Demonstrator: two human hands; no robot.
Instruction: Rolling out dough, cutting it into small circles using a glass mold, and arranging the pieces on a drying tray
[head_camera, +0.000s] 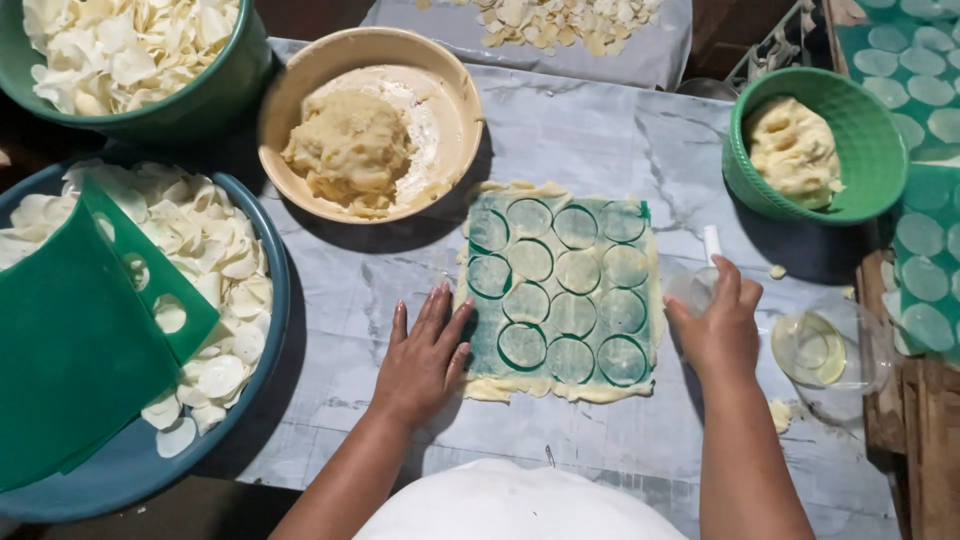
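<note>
Left hand: the left hand lies flat, fingers spread, nothing gripped, pressing the left edge of the green stencil.
Right hand: the right hand is closed round a clear plastic cup just beside the stencil's right edge.
Stencil: a green sheet with round holes lies over a thin sheet of dough in the middle of the grey table; the dough shows at the holes and sticks out along the edges.
Step in hand: it looks like rounds are being pressed or cut through the holes, one hand steadying the sheet.
Next move: I judge it calls for keeping the stencil from sliding while the cup goes onto it.
Around: a tan bowl of dough behind the stencil, a green basket of dough to the right, a clear lid near the right hand, a blue basin of cut rounds to the left with a folded green sheet on it.
Hard to see: the cup's rim is partly hidden by the hand; whether the rounds are cut through cannot be told; the far bowl and trays are cut off at the edges.
</note>
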